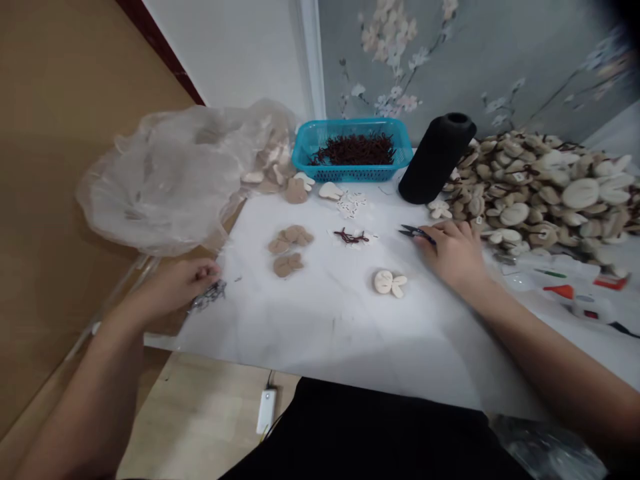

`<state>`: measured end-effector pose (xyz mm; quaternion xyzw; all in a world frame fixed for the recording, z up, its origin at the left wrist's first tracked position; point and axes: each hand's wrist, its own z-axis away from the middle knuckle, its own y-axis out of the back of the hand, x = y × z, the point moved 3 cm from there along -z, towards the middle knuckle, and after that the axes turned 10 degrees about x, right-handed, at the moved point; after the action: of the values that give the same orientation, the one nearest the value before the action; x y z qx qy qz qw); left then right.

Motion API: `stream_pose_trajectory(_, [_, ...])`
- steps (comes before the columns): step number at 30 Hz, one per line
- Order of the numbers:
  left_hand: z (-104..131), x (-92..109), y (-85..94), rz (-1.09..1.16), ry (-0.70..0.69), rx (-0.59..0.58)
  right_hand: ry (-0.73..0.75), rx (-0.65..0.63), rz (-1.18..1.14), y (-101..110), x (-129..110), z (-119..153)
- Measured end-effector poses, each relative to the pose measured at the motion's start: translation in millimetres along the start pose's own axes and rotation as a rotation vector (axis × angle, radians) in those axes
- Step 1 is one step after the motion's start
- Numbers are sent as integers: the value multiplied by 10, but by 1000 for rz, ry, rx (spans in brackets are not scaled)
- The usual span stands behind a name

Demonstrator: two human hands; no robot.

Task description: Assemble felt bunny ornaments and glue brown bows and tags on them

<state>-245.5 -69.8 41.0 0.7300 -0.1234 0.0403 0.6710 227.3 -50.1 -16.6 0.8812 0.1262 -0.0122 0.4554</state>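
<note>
My left hand (pixel 183 283) is at the table's left edge, fingers curled together beside a small pile of dark thread scraps (pixel 210 295); whatever it may pinch is too small to make out. On the right, my right hand (pixel 455 252) rests on the white table (pixel 310 320) with its fingers over the handles of small dark snips (pixel 419 233), whose tips point left. A cream bunny-shaped piece (pixel 384 282) lies between the hands, nearer the right one. Brown bunny-shaped pieces (pixel 288 265) lie left of centre, and short dark red cords (pixel 351 237) lie on white tags.
A blue basket (pixel 353 175) of dark red cords stands at the back, beside a black cylinder (pixel 434 160). A large heap of stuffed pieces (pixel 540 190) covers the right rear. A clear plastic bag (pixel 170 180) fills the left rear. Tools, including an orange-red one (pixel 560 291), lie far right.
</note>
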Motion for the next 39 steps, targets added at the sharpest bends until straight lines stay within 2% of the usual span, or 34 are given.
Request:
stream_pose_trajectory(2, [-60, -38, -5, -178, 1, -114, -7, -6, 1, -83, -38, -65])
stream_pose_trajectory(4, [-106, 51, 36, -401, -1, -181, -19, -26, 14, -161, -69, -121])
stream_pose_trajectory(6, [-126, 301, 100, -589, -25, -151, -36, -47, 37, -223, -79, -165])
stream_pose_trajectory(8, [-114, 698, 116, -639, -131, -93, -61, -64, 63, -260, -66, -194])
stream_pose_trajectory(11, [-80, 1350, -24, -457, -251, -103, -106, -83, 92, -267, -25, -210])
stream_pose_trajectory(14, [-96, 1981, -307, -180, -613, -67, -144, -95, 116, -240, 7, -212])
stream_pose_trajectory(16, [-152, 2292, -521, -29, -856, -32, -172, -90, 141, -212, 27, -213])
stream_pose_trajectory(19, [-289, 2562, -808, 154, -1108, -9, -209, -72, 177, -168, 61, -215])
stream_pose_trajectory(23, [-431, 2634, -1023, 251, -1192, 70, -208, -69, 166, -153, 83, -225])
stream_pose_trajectory(31, [-386, 2554, -1110, 228, -1215, 354, -219, -56, 100, -251, 121, -266])
stream_pose_trajectory(36, [-379, 2527, -1127, 253, -1261, 459, -208, 46, -52, -38, 77, -273])
stream_pose_trajectory(38, [-379, 2518, -1121, 251, -1271, 475, -185, 22, -226, 70, -7, -221])
stream_pose_trajectory(39, [-378, 2517, -1114, 250, -1275, 481, -183, -29, -330, 104, -57, -175])
